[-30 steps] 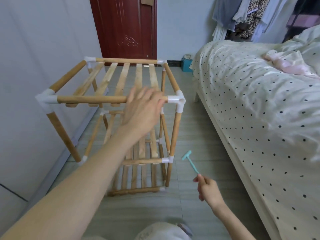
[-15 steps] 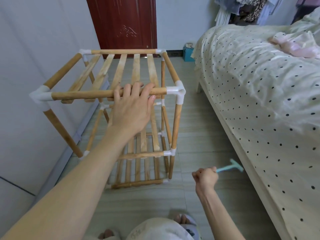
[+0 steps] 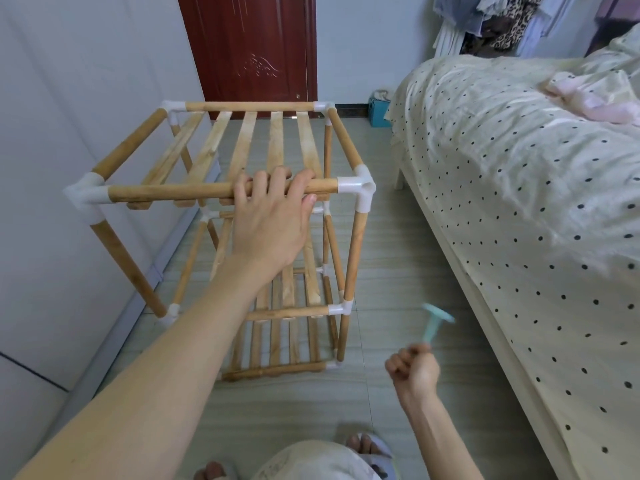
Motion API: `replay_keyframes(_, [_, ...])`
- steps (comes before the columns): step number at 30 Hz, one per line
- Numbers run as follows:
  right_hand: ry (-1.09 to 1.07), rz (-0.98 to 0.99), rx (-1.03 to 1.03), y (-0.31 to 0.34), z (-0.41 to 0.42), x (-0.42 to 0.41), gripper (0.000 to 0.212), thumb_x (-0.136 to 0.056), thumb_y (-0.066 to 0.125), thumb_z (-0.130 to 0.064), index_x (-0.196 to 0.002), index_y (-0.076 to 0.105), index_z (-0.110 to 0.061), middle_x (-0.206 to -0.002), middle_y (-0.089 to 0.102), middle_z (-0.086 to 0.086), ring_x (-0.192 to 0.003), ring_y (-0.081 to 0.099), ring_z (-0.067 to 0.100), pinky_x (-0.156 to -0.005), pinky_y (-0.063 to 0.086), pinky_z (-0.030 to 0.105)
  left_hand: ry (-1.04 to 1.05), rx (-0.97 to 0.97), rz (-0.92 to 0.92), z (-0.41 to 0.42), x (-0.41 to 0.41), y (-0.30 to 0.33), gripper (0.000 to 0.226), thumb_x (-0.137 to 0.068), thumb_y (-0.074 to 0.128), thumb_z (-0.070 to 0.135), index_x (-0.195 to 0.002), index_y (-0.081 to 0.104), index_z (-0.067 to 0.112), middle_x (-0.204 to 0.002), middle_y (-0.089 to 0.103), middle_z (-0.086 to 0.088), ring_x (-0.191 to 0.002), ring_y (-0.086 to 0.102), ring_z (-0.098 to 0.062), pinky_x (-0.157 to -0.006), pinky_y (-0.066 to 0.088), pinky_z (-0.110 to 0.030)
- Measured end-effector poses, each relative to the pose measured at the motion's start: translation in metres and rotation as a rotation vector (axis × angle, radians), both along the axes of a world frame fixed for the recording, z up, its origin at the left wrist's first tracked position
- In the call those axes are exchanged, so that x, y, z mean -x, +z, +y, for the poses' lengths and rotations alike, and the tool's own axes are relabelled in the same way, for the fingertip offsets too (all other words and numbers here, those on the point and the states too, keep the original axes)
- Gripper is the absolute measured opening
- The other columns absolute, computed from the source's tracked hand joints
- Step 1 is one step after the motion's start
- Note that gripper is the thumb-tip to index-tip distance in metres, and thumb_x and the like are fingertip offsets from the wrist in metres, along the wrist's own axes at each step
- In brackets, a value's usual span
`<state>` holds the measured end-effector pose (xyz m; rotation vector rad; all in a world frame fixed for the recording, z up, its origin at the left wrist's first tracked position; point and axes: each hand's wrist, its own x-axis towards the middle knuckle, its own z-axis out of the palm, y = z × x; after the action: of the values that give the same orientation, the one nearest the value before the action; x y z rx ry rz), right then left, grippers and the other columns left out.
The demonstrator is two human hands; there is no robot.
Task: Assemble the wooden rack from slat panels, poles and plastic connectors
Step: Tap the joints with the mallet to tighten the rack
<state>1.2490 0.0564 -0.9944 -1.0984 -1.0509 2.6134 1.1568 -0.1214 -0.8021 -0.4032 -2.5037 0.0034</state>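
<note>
Head view, looking down at tiled floor (image 3: 398,258). Wooden rack (image 3: 242,209) stands upright on it, near the grey wall (image 3: 69,98) on the left, apart from the bed (image 3: 519,202) on the right. Rack looks fully put together: three slat panel tiers, poles joined by white plastic connectors at the corners. Top slat panel (image 3: 273,143) runs back toward the dark red door (image 3: 256,46).

Left hand (image 3: 270,223) is on the near top pole (image 3: 173,193), fingers curled over it, thumb tip against the pole's near side just left of the front right connector (image 3: 358,188). Grips the pole.

Right hand (image 3: 414,368) is low right, off the rack, in a fist around the handle of a small teal plastic hammer (image 3: 436,323). Hammer head points up and away, motion-blurred; not touching the rack.

Bed has a cream dotted cover. Clothes (image 3: 502,26) hang at top right. Teal box (image 3: 379,114) on the floor by the far wall. Slippered foot (image 3: 367,448) at bottom edge.
</note>
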Motion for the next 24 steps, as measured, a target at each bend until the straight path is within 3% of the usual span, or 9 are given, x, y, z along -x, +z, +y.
replay_keyframes(1, [-0.026,0.009,-0.014,0.001,-0.001,-0.001,0.034,-0.1,0.022,-0.012,-0.068,0.029,-0.019,-0.04,0.022,-0.006,-0.025,0.02,0.007,-0.032,0.023,0.013,0.002,0.0,0.004,0.0,0.0,0.0,0.047,-0.095,0.022,0.038,-0.132,0.045,0.021,-0.117,0.054,-0.008,-0.104,0.047,-0.03,-0.098,0.029,-0.047])
replay_keyframes(4, [0.317,0.001,0.007,-0.008,-0.013,-0.011,0.034,-0.101,0.024,-0.014,-0.068,0.031,-0.018,-0.043,0.022,-0.006,-0.03,0.02,0.008,-0.033,0.024,0.017,0.004,0.001,-0.016,0.003,-0.001,0.0,0.047,-0.096,0.021,0.038,-0.134,0.043,0.021,-0.118,0.052,-0.008,-0.105,0.046,-0.03,-0.099,0.027,-0.046])
replay_keyframes(8, [-0.076,-0.006,-0.039,0.0,0.001,-0.004,0.035,-0.102,0.021,-0.011,-0.07,0.03,-0.019,-0.048,0.025,-0.001,-0.026,0.023,0.006,-0.04,0.028,0.022,0.008,-0.006,0.003,0.002,0.0,-0.001,0.046,-0.096,0.023,0.038,-0.133,0.045,0.021,-0.115,0.054,-0.008,-0.103,0.047,-0.03,-0.098,0.028,-0.046])
replay_keyframes(9, [-0.053,-0.008,-0.033,0.0,-0.001,-0.006,0.035,-0.102,0.021,-0.011,-0.069,0.03,-0.019,-0.048,0.026,-0.001,-0.027,0.024,0.007,-0.041,0.029,0.023,0.008,-0.008,0.01,0.003,0.0,-0.002,0.046,-0.096,0.023,0.038,-0.132,0.046,0.021,-0.114,0.054,-0.008,-0.101,0.047,-0.03,-0.097,0.029,-0.046])
replay_keyframes(12, [0.341,-0.024,0.013,-0.012,-0.009,-0.017,0.034,-0.102,0.026,-0.015,-0.069,0.035,-0.017,-0.043,0.024,-0.005,-0.03,0.022,0.009,-0.035,0.025,0.017,0.006,-0.011,0.001,0.004,0.002,-0.002,0.046,-0.096,0.023,0.038,-0.132,0.045,0.021,-0.113,0.054,-0.008,-0.102,0.047,-0.03,-0.097,0.029,-0.046])
replay_keyframes(16, [-0.079,-0.038,-0.087,-0.004,0.006,-0.007,0.034,-0.102,0.022,-0.016,-0.069,0.029,-0.019,-0.048,0.027,-0.001,-0.039,0.024,0.012,-0.041,0.026,0.021,-0.002,-0.016,0.017,0.004,0.001,-0.002,0.045,-0.095,0.024,0.037,-0.131,0.047,0.02,-0.11,0.055,-0.008,-0.099,0.048,-0.03,-0.096,0.031,-0.046])
replay_keyframes(17, [-0.058,-0.025,-0.083,-0.003,0.001,-0.008,0.033,-0.102,0.022,-0.017,-0.07,0.028,-0.019,-0.049,0.027,-0.001,-0.04,0.023,0.012,-0.041,0.026,0.022,-0.003,-0.02,0.019,0.005,0.001,-0.002,0.045,-0.095,0.025,0.037,-0.13,0.048,0.019,-0.11,0.055,-0.008,-0.099,0.048,-0.03,-0.096,0.031,-0.047])
replay_keyframes(20, [0.353,-0.012,-0.087,-0.012,-0.018,-0.013,0.034,-0.102,0.026,-0.018,-0.069,0.032,-0.018,-0.044,0.023,-0.006,-0.033,0.019,0.008,-0.033,0.023,0.017,-0.004,-0.03,0.011,0.006,0.001,-0.001,0.045,-0.095,0.025,0.037,-0.13,0.048,0.019,-0.11,0.055,-0.008,-0.1,0.048,-0.03,-0.097,0.03,-0.047])
replay_keyframes(24, [0.049,-0.044,-0.278,-0.004,-0.004,-0.005,0.036,-0.103,0.022,-0.013,-0.068,0.03,-0.019,-0.033,0.023,-0.011,-0.025,0.019,0.004,-0.032,0.017,0.01,0.0,-0.021,0.006,0.005,-0.001,0.0,0.047,-0.095,0.023,0.037,-0.131,0.046,0.02,-0.112,0.054,-0.008,-0.102,0.047,-0.029,-0.097,0.029,-0.046])
